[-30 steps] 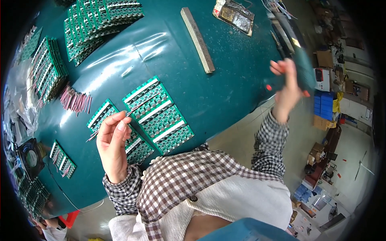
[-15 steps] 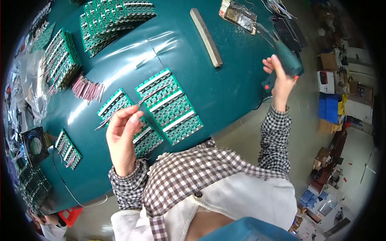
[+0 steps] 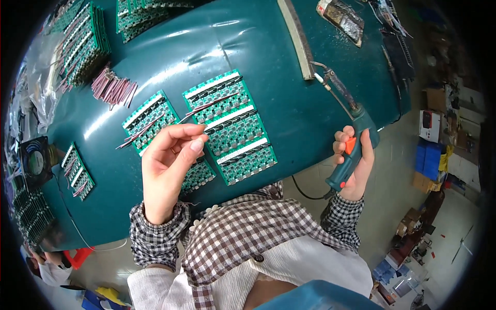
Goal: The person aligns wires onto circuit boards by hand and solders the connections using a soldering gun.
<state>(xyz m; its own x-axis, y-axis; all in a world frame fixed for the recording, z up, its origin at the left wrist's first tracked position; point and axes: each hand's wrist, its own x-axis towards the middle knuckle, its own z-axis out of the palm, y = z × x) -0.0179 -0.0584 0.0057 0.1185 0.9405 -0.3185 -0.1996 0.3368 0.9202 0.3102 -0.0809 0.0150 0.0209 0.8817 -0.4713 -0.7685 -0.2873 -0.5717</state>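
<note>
Board in front: a green rectangular circuit board [image 3: 232, 129] with white strips and rows of black parts, flat on the dark green worktop [image 3: 258, 44], just right of the left hand's fingertips.
Board's long axis: away from the person, its far end leaning left.
Wire on board: a thin dark red and black lead [image 3: 214, 105] lies crosswise over the far section, sloping up to the right; its near end sits just beyond the left forefinger.
Left hand: the left hand [image 3: 173, 160] is the nearer one, its fingertips over the board's left edge; thumb and forefinger are drawn close together, and whether anything thin is between them I cannot tell.
Second board: a similar green circuit board [image 3: 157, 116] lies to the left, partly hidden under that hand.
Right hand: the right hand [image 3: 364, 166] is well apart to the right, its fingers wrapped round the handle of a dark green pistol-shaped soldering tool [image 3: 363, 122] with an orange trigger.
Tool's line: it slants up and left from the grip, the metal front near the close end of a long grey bar [image 3: 297, 41], well apart from the board.
Farther left: a fanned bundle of red and white wires [image 3: 113, 89].
</note>
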